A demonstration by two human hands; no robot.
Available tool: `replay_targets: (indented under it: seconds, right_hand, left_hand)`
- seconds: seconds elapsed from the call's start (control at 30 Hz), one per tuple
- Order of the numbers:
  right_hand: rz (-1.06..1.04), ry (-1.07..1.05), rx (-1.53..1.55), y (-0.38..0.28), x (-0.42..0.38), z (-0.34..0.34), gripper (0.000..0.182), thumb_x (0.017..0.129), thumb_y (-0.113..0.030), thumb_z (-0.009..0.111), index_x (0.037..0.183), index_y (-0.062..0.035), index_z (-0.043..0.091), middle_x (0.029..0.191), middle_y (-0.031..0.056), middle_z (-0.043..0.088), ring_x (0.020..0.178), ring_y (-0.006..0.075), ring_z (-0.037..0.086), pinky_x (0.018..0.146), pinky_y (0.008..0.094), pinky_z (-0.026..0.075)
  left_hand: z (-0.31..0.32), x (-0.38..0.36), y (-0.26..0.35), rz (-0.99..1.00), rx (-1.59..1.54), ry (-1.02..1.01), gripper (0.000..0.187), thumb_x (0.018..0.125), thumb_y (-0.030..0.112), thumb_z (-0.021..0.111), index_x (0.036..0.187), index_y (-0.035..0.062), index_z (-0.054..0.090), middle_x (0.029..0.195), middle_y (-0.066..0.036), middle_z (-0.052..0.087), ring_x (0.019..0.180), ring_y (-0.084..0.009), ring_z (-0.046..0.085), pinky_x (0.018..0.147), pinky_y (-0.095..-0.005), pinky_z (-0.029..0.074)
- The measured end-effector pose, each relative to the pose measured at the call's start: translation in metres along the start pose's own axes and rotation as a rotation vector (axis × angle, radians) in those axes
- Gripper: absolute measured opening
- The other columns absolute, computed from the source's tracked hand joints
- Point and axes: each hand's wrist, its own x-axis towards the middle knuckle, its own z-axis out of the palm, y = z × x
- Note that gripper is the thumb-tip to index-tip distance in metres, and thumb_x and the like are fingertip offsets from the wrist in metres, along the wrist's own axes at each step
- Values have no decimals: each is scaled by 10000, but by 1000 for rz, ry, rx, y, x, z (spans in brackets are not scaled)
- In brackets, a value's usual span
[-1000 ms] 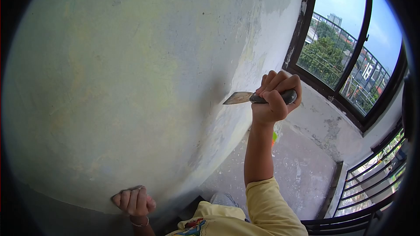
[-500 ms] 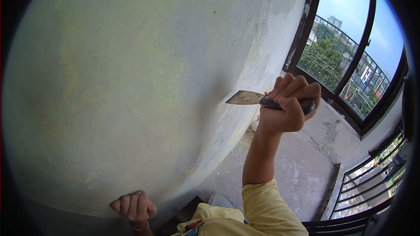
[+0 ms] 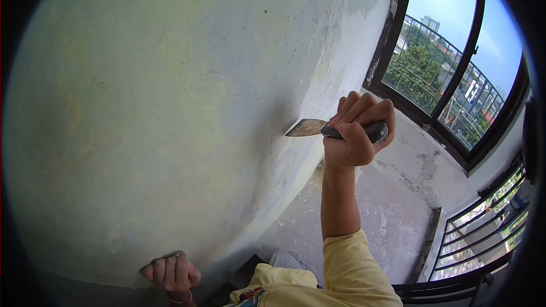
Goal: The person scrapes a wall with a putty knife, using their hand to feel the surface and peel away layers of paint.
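My right hand (image 3: 361,128) is closed around the black handle (image 3: 375,131) of a putty knife. The worn metal blade (image 3: 306,128) points left, with its edge at the patchy pale green wall (image 3: 170,108), where a shadow falls beside it. Low on the left, my left hand (image 3: 172,273) rests against the wall with its fingers curled in. A dark rim shows along those knuckles, shadow or an object; what the fingers hold, if anything, is hidden.
A dark-framed window (image 3: 438,57) is at the upper right, with a black railing (image 3: 483,227) below it. Peeling paint marks the low wall (image 3: 421,165) under the window. The grey floor (image 3: 387,222) is spotted with white flecks.
My right hand and the putty knife have shifted left, bringing the blade's edge against the wall. The view has shifted slightly; my left hand stays by the wall.
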Motion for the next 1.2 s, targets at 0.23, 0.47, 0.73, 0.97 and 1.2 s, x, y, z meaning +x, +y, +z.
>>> replay_targets:
  seconds: [0.23,0.47,0.73,0.97,1.2]
  right_hand:
    - [244,-46,-207,31,-49,4,216,546,49,480,638,-60,317,541,2,346,479,95,268,472,269,198]
    - [-106,109,80,-15,-13,-12,148,543,7,432,640,-70,353,509,64,363,439,126,294,426,245,285]
    - [151,142,29,6,-38,-15,184,526,17,461,619,-80,336,507,27,343,446,106,322,439,240,262]
    - [95,247,87,7,-13,-15,169,560,-54,479,638,-78,331,496,48,356,385,109,275,359,230,295]
    - [52,304,189,-12,6,-35,157,561,-15,408,632,-99,297,497,49,358,395,114,268,375,233,290]
  left_hand:
    - [0,-1,-1,13,0,-6,326,904,220,428,716,66,645,617,-31,603,594,-197,499,695,-366,335]
    - [3,-3,-4,28,15,23,325,903,223,432,719,65,648,617,-33,599,600,-204,504,705,-367,339]
    - [7,-6,-4,24,20,32,322,900,222,431,722,62,646,616,-35,594,599,-206,506,695,-371,339]
    - [5,-2,-2,19,63,2,314,910,219,425,734,66,635,618,-41,588,588,-215,486,692,-373,333]
    - [3,2,0,34,76,-29,309,895,208,417,717,76,632,588,-36,562,565,-220,460,672,-370,322]
